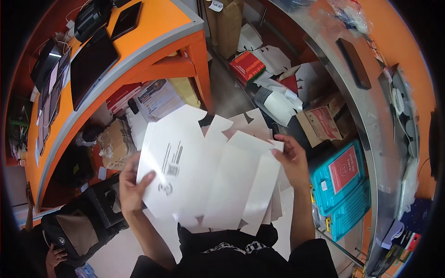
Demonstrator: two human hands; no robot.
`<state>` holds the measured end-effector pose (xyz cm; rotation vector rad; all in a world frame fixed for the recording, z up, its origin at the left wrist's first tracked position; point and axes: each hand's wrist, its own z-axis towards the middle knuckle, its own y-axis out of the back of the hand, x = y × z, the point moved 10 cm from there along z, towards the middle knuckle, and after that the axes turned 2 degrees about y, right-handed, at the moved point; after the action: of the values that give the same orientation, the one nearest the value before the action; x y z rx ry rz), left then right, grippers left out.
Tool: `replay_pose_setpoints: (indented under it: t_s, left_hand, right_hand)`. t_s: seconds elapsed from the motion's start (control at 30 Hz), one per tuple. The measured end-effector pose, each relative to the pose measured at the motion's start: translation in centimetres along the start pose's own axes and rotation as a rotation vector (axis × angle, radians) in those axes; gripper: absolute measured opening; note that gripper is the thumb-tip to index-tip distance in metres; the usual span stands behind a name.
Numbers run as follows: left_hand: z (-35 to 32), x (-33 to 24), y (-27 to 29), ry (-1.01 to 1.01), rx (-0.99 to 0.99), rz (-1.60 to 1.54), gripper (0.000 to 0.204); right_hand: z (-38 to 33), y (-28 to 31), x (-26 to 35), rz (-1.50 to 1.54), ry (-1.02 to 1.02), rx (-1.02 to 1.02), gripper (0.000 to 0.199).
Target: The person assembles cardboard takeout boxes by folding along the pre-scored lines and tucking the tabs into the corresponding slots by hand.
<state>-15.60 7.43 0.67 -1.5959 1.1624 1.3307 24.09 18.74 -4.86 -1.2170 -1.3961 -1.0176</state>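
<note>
In the head view, holds a flat white cardboard blank (211,171), printed side up, in front of the black top (296,260), gripping its left edge in the left hand (133,187) with thumb uppermost, and pinching its upper right corner between thumb and fingers of the right hand (294,161). Has further pale blanks (256,124) underneath, an orange desk (160,18) bearing a black tablet (95,65) at left, and a teal bin (346,208) at right.
</note>
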Motion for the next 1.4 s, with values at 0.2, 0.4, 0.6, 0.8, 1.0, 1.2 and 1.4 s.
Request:
replay_pose_setpoints:
  t_s: [0.2, 0.4, 0.6, 0.8, 1.0, 1.2, 1.4]
  left_hand:
    - [0.1, -7.6, -6.7, -0.393, -0.236, 0.572, 0.034]
    - [-1.6, 1.8, -23.8, 0.435, 0.276, -0.383, 0.058]
    - [0.3, 3.7, -23.9, 0.548, 0.310, -0.218, 0.069]
    - [0.0, 1.1, -22.4, 0.459, 0.306, -0.293, 0.051]
    - [-4.4, -0.8, -22.4, 0.378, 0.318, -0.446, 0.025]
    - [-5.1, 0.6, -23.1, 0.369, 0.283, -0.539, 0.023]
    - [-5.6, 0.9, -23.5, 0.332, 0.310, -0.484, 0.024]
  right_hand:
    - [-4.1, 1.1, 8.1, -0.339, 0.195, -0.145, 0.021]
    - [-8.5, -4.1, 12.6, -0.746, 0.488, 0.037, 0.040]
    - [-10.9, -6.0, 12.1, -0.722, 0.588, 0.169, 0.049]
    - [-11.8, -4.1, 12.5, -0.636, 0.556, -0.101, 0.037]
    - [-11.3, -4.9, 11.4, -0.636, 0.516, 0.022, 0.040]
    - [-10.9, -5.9, 11.1, -0.837, 0.534, 0.134, 0.057]
    - [-10.9, -6.7, 10.9, -0.859, 0.511, 0.099, 0.055]
